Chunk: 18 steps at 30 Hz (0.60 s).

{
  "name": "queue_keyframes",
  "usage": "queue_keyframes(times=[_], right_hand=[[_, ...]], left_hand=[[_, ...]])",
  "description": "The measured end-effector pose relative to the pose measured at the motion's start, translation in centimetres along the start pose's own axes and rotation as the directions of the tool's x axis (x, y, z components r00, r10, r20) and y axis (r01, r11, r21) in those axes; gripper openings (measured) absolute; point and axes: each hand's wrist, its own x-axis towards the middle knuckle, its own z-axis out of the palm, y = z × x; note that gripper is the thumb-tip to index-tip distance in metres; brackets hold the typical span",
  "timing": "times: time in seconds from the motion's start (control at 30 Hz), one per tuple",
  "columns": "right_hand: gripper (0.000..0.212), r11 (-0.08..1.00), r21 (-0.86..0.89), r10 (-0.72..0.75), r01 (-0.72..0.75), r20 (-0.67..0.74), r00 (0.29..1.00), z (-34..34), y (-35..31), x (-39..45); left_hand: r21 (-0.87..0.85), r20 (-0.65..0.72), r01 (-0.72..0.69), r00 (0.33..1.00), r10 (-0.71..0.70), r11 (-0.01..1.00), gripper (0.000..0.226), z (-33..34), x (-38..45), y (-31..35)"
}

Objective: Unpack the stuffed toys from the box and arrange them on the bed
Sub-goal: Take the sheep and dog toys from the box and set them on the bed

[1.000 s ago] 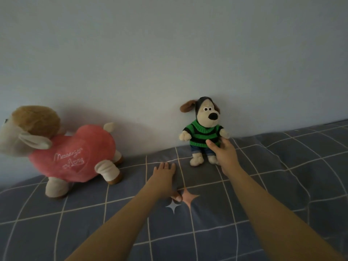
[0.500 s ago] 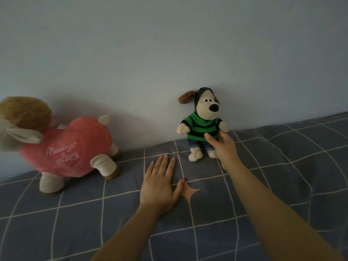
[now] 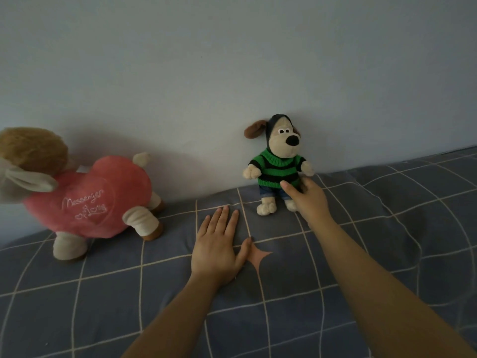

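A small stuffed dog in a green and black striped sweater stands upright against the wall on the bed. My right hand grips its lower body and right leg from the front. My left hand lies flat on the bed cover, palm down, fingers spread, just left of the dog's feet. A bigger stuffed sheep with a pink body and the words "Messenger of Love" stands at the left, also near the wall. No box is in view.
The bed cover is grey-blue with a pale grid and a pink star beside my left thumb. A plain pale wall rises right behind both toys. Bare cover stretches to the right of the dog.
My left hand has turned flat onto the cover and drawn back a little towards me. My right hand stays on the dog, which stands as before.
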Motion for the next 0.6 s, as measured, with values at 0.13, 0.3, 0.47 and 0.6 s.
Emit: queue_keyframes(times=[0.13, 0.3, 0.47, 0.6], right_hand=[[0.065, 0.988, 0.091, 0.132, -0.125, -0.077, 0.988, -1.0, 0.7, -2.9], [0.075, 0.993, -0.071, 0.091, -0.098, -0.096, 0.991, -3.6, 1.9, -11.3], [0.066, 0.97, -0.235, 0.058, -0.067, -0.044, 0.997, -7.2, 4.0, -21.9], [0.054, 0.934, -0.306, 0.149, -0.185, -0.14, 0.979, -11.3, 6.9, -34.2]], left_hand=[[0.001, -0.009, -0.007, 1.0, 0.007, 1.0, 0.074, 0.2, 0.0, -0.1], [-0.003, 0.028, 0.018, 0.999, -0.018, 1.0, 0.067, -0.5, -0.1, 0.1], [-0.186, 0.099, 0.189, 0.98, -0.173, 0.964, 0.055, -2.0, -4.3, 4.8], [-0.41, 0.124, 0.014, 0.991, 0.041, 0.912, 0.046, -2.9, -14.5, 13.8]])
